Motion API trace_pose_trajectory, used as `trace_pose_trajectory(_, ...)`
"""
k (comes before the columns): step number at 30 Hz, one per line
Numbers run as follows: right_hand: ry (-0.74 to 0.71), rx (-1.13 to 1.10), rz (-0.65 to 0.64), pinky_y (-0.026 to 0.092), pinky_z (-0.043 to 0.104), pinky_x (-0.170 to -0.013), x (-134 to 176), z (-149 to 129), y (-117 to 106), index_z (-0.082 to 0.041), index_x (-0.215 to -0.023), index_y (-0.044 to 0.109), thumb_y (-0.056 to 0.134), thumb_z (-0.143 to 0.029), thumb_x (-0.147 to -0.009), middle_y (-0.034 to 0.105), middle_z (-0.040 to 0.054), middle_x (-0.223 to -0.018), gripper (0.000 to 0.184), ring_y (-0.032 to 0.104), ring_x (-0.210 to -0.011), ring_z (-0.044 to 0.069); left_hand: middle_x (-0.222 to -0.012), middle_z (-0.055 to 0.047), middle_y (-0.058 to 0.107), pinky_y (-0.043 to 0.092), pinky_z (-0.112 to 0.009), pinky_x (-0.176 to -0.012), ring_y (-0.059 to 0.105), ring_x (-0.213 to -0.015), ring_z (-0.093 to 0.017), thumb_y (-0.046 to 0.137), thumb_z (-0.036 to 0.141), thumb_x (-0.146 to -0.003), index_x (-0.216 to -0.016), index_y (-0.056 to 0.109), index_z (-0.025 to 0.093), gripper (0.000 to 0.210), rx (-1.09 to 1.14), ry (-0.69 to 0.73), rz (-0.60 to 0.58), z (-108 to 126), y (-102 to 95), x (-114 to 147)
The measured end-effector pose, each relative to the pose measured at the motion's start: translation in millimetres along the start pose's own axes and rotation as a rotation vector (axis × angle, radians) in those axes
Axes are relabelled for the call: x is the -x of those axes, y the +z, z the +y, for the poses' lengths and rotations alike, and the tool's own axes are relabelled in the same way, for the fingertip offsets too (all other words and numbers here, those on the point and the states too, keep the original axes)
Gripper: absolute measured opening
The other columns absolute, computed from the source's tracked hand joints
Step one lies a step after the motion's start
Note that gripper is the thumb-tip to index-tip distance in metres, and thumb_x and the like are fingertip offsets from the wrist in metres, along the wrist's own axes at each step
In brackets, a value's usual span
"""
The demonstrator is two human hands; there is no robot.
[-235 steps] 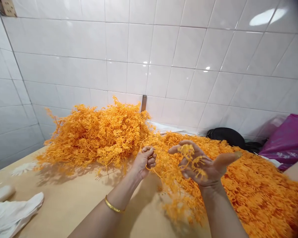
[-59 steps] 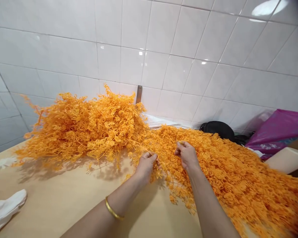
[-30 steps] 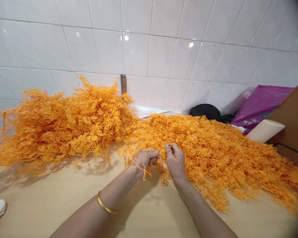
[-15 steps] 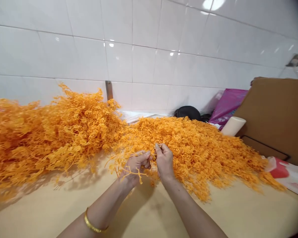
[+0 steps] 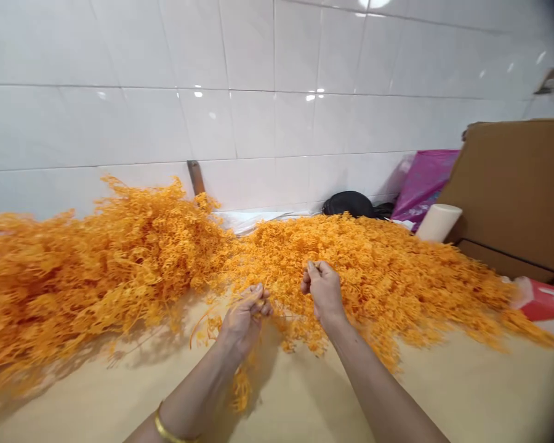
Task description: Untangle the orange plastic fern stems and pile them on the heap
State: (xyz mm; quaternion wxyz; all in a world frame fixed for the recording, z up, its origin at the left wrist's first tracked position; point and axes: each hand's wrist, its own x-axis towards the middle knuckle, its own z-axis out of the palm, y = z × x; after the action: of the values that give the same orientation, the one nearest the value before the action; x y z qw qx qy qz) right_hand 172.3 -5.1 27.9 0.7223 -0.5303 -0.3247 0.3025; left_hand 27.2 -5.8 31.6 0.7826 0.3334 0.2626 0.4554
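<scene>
My left hand [image 5: 245, 315], with a gold bangle on the wrist, is closed around an orange artificial sprig [image 5: 241, 389]. The sprig's thin stems stick out to the left of the hand, and a tuft hangs below the wrist. A short distance to the right, my right hand [image 5: 327, 291] is pinched at thumb and forefinger, in front of the pile of orange sprigs [image 5: 378, 264]. Whatever those fingertips hold, if anything, is too small to make out. The two hands are apart.
A taller heap of orange sprigs [image 5: 120, 258] lies left on the beige table [image 5: 166, 400]. Behind are a metal strip [image 5: 195, 177], a black rounded item [image 5: 348, 203], a purple bag [image 5: 425, 181], a cream roll [image 5: 438, 223] and a cardboard box [image 5: 517, 184]. A red-and-white bag [image 5: 540, 307] lies right.
My hands were together at the sprig and have drawn apart, the right one moving right and the left slightly left. The sprig's tuft now hangs lower. The view has shifted a little.
</scene>
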Motion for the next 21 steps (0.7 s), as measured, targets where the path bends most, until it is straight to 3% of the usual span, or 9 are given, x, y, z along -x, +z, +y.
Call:
trace_pose_trajectory(2, -0.018, 0.055, -0.115, 0.03, 0.021, -0.036, 2.8, 2.2, 2.3, -0.019, -0.073, 0.048, 0.048, -0.034, -0.07, 0.039, -0.0081, -0.044, 0.015, 0.038, -0.035, 0.008, -0.037, 0.008, 0.026, 0.033, -0.02, -0.049, 0.033, -0.04, -0.006, 0.057, 0.022, -0.069, -0.059, 0.051, 0.014, 0.014, 0.052, -0.01, 0.079, -2.1, -8.1, -8.7)
trace_pose_trajectory(5, 0.008, 0.092, -0.191, 0.033, 0.021, -0.039, 9.8, 7.1, 7.3, -0.021, -0.097, 0.05, 0.049, -0.032, -0.07, 0.043, -0.0078, -0.048, 0.029, 0.041, -0.038, 0.008, -0.036, 0.008, 0.024, 0.033, -0.019, -0.049, 0.034, -0.04, -0.006, 0.054, 0.025, -0.073, -0.061, 0.051, 0.013, 0.017, 0.073, -0.031, 0.093, -3.3, -16.1, -17.2)
trace_pose_trajectory(9, 0.093, 0.054, -0.332, 0.038, 0.022, -0.047, 21.1, 10.5, 15.2, -0.02, -0.081, 0.054, 0.051, -0.043, -0.069, 0.052, -0.0027, -0.065, 0.027, 0.048, -0.05, 0.008, -0.038, 0.007, 0.028, 0.034, -0.02, -0.049, 0.035, -0.04, -0.006, 0.053, 0.026, -0.074, -0.061, 0.05, 0.014, 0.018, 0.081, -0.015, 0.07, -3.1, -17.1, -16.9)
trace_pose_trajectory(13, 0.248, -0.049, -0.532, 0.036, 0.021, -0.047, 31.5, 14.0, 25.2, -0.017, -0.066, 0.05, 0.051, -0.046, -0.068, 0.048, -0.0034, -0.057, 0.029, 0.046, -0.048, 0.008, -0.037, 0.007, 0.027, 0.034, -0.021, -0.049, 0.034, -0.039, -0.006, 0.055, 0.027, -0.071, -0.054, 0.047, 0.015, 0.023, 0.08, -0.035, 0.024, -5.7, -16.1, -13.3)
trace_pose_trajectory(15, 0.195, -0.07, -0.448, 0.032, 0.02, -0.045, 32.6, 16.4, 27.9, -0.017, -0.059, 0.045, 0.054, -0.044, -0.067, 0.042, -0.0057, -0.05, 0.029, 0.04, -0.044, 0.007, -0.036, 0.007, 0.026, 0.03, -0.021, -0.045, 0.03, -0.037, -0.005, 0.057, 0.025, -0.069, -0.054, 0.047, 0.014, 0.022, 0.053, -0.054, 0.012, -8.9, -14.5, -11.8)
trace_pose_trajectory(18, 0.037, -0.049, -0.22, 0.027, 0.02, -0.042, 30.3, 19.3, 28.5, -0.018, -0.053, 0.038, 0.055, -0.04, -0.067, 0.033, -0.0077, -0.045, 0.03, 0.031, -0.042, 0.006, -0.035, 0.008, 0.023, 0.023, -0.02, -0.04, 0.023, -0.033, -0.004, 0.059, 0.027, -0.067, -0.054, 0.047, 0.014, 0.022, 0.013, -0.122, -0.001, -13.6, -9.1, -9.9)
trace_pose_trajectory(21, -0.019, -0.002, -0.106, 0.026, 0.021, -0.041, 28.5, 21.0, 28.1, -0.019, -0.054, 0.036, 0.051, -0.041, -0.07, 0.031, -0.0078, -0.045, 0.03, 0.028, -0.042, 0.007, -0.035, 0.008, 0.023, 0.022, -0.02, -0.039, 0.023, -0.033, -0.003, 0.059, 0.029, -0.067, -0.053, 0.047, 0.014, 0.024, 0.0, -0.151, 0.003, -15.0, -1.9, -7.6)
